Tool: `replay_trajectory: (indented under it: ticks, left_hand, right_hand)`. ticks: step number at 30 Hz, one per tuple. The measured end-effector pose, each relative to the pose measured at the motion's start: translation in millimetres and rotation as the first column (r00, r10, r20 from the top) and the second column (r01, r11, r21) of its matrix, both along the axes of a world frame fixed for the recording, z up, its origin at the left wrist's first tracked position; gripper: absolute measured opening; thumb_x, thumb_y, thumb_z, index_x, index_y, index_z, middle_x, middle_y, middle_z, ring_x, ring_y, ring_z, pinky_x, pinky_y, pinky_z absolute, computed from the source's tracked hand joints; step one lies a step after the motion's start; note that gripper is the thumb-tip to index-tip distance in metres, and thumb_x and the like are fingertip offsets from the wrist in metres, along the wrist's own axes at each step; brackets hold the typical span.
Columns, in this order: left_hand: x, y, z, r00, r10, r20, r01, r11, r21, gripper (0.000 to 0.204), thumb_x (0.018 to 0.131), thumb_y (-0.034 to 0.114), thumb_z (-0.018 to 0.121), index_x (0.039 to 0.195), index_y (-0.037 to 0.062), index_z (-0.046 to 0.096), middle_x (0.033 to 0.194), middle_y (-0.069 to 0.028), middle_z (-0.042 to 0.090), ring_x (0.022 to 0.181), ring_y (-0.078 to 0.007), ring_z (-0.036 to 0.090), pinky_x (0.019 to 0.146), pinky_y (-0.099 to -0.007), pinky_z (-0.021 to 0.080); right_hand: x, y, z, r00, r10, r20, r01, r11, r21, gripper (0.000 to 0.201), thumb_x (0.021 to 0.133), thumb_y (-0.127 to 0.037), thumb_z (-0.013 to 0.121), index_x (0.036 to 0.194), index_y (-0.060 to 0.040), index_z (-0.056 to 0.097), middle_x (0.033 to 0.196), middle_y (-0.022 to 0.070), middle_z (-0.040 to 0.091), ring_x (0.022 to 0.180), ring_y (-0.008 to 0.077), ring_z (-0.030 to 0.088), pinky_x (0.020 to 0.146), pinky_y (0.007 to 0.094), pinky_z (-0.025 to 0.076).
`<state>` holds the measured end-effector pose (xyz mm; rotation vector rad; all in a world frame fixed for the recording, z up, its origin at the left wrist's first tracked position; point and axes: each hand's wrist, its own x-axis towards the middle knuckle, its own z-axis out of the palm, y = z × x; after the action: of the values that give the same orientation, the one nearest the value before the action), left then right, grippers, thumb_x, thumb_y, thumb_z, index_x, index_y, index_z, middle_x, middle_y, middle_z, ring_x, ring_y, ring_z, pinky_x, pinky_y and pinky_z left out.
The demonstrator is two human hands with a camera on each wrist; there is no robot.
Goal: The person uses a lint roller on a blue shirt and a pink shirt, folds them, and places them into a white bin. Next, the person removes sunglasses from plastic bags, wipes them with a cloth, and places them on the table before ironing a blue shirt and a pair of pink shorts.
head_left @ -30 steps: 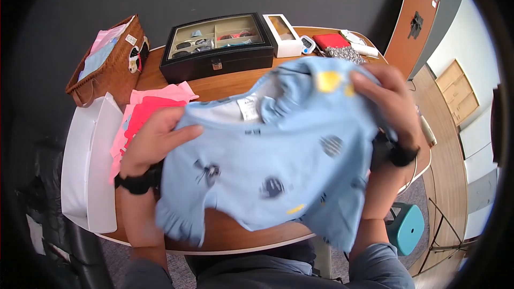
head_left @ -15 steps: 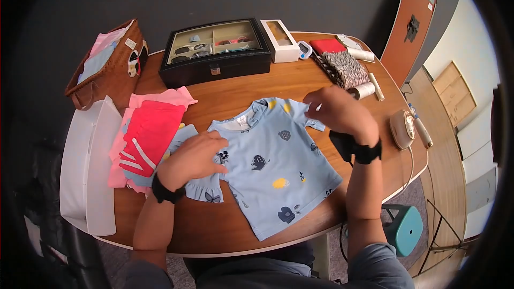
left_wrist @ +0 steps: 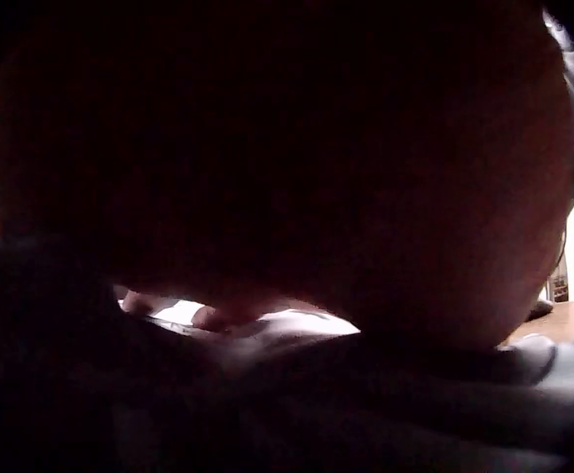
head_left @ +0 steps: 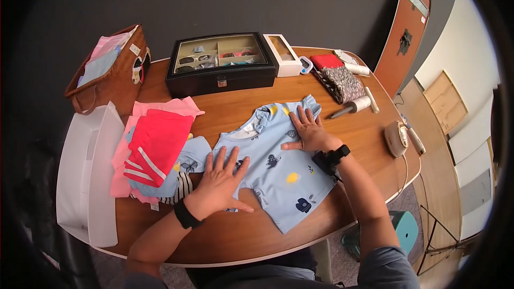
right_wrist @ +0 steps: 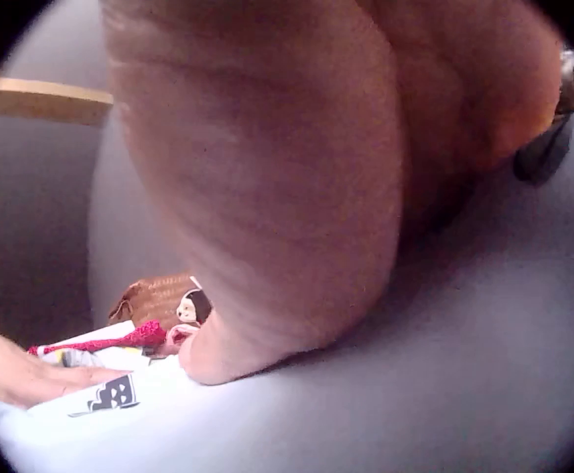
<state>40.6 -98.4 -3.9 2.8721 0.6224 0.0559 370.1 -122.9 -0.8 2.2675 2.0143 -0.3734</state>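
Observation:
A light blue child's shirt (head_left: 267, 176) with dark and yellow prints lies spread on the wooden table, its neckline toward the back left. My left hand (head_left: 217, 186), fingers spread, rests flat on the shirt's left sleeve side. Higher up on the other side, my right hand (head_left: 312, 132) presses flat near the ruffled shoulder. In the right wrist view the thumb (right_wrist: 223, 345) touches the pale cloth, and the left hand (right_wrist: 31, 374) shows beyond it. The left wrist view is mostly dark, filled by the hand close to the lens.
Beside the shirt lie folded pink and red clothes (head_left: 160, 144), next to a white open box (head_left: 88, 182). A brown basket (head_left: 115, 77), a black case of glasses (head_left: 222, 80) and a white box (head_left: 289, 68) stand behind. A small iron (head_left: 396, 138) sits at right.
The shirt went from being held up between both hands to lying on the table. Both hands then came down flat onto it, the right moving down and left.

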Motion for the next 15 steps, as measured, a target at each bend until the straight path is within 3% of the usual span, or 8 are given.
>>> replay_trajectory:
  ticks: [4, 6, 8, 9, 10, 12, 14, 15]
  left_hand:
    - [2, -13, 9, 1.000, 0.007, 0.003, -0.007, 0.999, 0.052, 0.113, 0.067, 0.075, 0.068, 0.148, 0.0037, 0.034, 0.150, -0.0327, 0.025, 0.138, -0.0544, 0.023, 0.107, -0.0686, 0.021]
    - [-1, -12, 13, 1.000, 0.012, 0.017, -0.012, 0.999, 0.039, 0.094, 0.078, 0.066, 0.065, 0.142, 0.0015, 0.043, 0.147, -0.0300, 0.034, 0.135, -0.0504, 0.030, 0.107, -0.0636, 0.026]
    - [-3, -1, 10, 0.997, 0.012, 0.074, -0.014, 1.000, 0.018, 0.083, 0.083, 0.060, 0.063, 0.139, 0.0018, 0.047, 0.144, -0.0281, 0.039, 0.134, -0.0470, 0.033, 0.107, -0.0602, 0.028]
    - [-4, 6, 9, 0.992, 0.024, 0.121, -0.024, 1.000, 0.000, 0.072, 0.088, 0.055, 0.061, 0.136, 0.0022, 0.051, 0.142, -0.0261, 0.043, 0.133, -0.0436, 0.036, 0.107, -0.0569, 0.029]
    - [-3, 10, 8, 0.991, 0.019, 0.132, -0.019, 1.000, -0.002, 0.072, 0.088, 0.055, 0.061, 0.136, 0.0022, 0.051, 0.142, -0.0261, 0.043, 0.133, -0.0436, 0.036, 0.107, -0.0569, 0.029]
    - [-2, 18, 5, 0.982, 0.076, 0.172, -0.074, 0.997, -0.017, 0.057, 0.092, 0.046, 0.059, 0.132, 0.0049, 0.056, 0.140, -0.0231, 0.047, 0.130, -0.0376, 0.041, 0.106, -0.0522, 0.030]
    - [-6, 22, 9, 0.983, 0.033, 0.183, -0.038, 0.999, 0.024, 0.063, 0.089, 0.047, 0.062, 0.136, 0.0067, 0.053, 0.144, -0.0233, 0.044, 0.135, -0.0376, 0.037, 0.110, -0.0522, 0.027]
    - [-7, 22, 12, 0.979, -0.023, 0.201, 0.011, 0.998, 0.058, 0.066, 0.087, 0.048, 0.064, 0.137, 0.0067, 0.052, 0.146, -0.0228, 0.042, 0.137, -0.0387, 0.034, 0.112, -0.0524, 0.025]
  right_hand:
    - [17, 2, -5, 0.996, 0.063, -0.066, -0.057, 0.994, 0.095, 0.125, 0.067, -0.089, 0.051, 0.154, -0.0058, 0.019, 0.159, 0.0284, 0.007, 0.146, 0.0485, 0.005, 0.115, 0.0621, 0.009]
    - [20, 0, -1, 0.997, 0.064, -0.032, -0.061, 0.995, 0.072, 0.123, 0.069, -0.088, 0.050, 0.154, -0.0053, 0.020, 0.159, 0.0278, 0.008, 0.147, 0.0474, 0.005, 0.115, 0.0620, 0.010]
    - [18, -8, 11, 0.992, 0.111, 0.065, -0.111, 0.994, 0.004, 0.119, 0.072, -0.087, 0.049, 0.153, -0.0045, 0.021, 0.159, 0.0280, 0.009, 0.146, 0.0477, 0.006, 0.115, 0.0621, 0.010]
    - [14, -15, 13, 0.971, 0.130, 0.203, -0.137, 0.990, 0.024, 0.116, 0.074, -0.086, 0.047, 0.153, -0.0038, 0.023, 0.158, 0.0279, 0.011, 0.146, 0.0478, 0.008, 0.115, 0.0633, 0.012]
    - [5, -24, 16, 0.969, 0.125, 0.214, -0.132, 0.991, 0.021, 0.116, 0.074, -0.086, 0.047, 0.153, -0.0038, 0.023, 0.158, 0.0279, 0.011, 0.146, 0.0478, 0.008, 0.115, 0.0633, 0.012]
    - [-22, -49, 20, 0.895, 0.191, 0.404, -0.237, 0.969, 0.065, 0.115, 0.075, -0.085, 0.046, 0.152, -0.0034, 0.023, 0.158, 0.0280, 0.012, 0.145, 0.0481, 0.013, 0.113, 0.0654, 0.015]
    - [-55, -84, 34, 0.953, 0.274, 0.128, -0.268, 0.962, -0.058, 0.114, 0.075, -0.083, 0.049, 0.152, -0.0034, 0.023, 0.157, 0.0280, 0.013, 0.144, 0.0486, 0.017, 0.111, 0.0670, 0.019]
    - [-62, -100, 30, 0.956, 0.268, 0.119, -0.260, 0.962, -0.084, 0.113, 0.075, -0.082, 0.050, 0.152, -0.0036, 0.024, 0.158, 0.0273, 0.013, 0.144, 0.0488, 0.017, 0.110, 0.0672, 0.020]
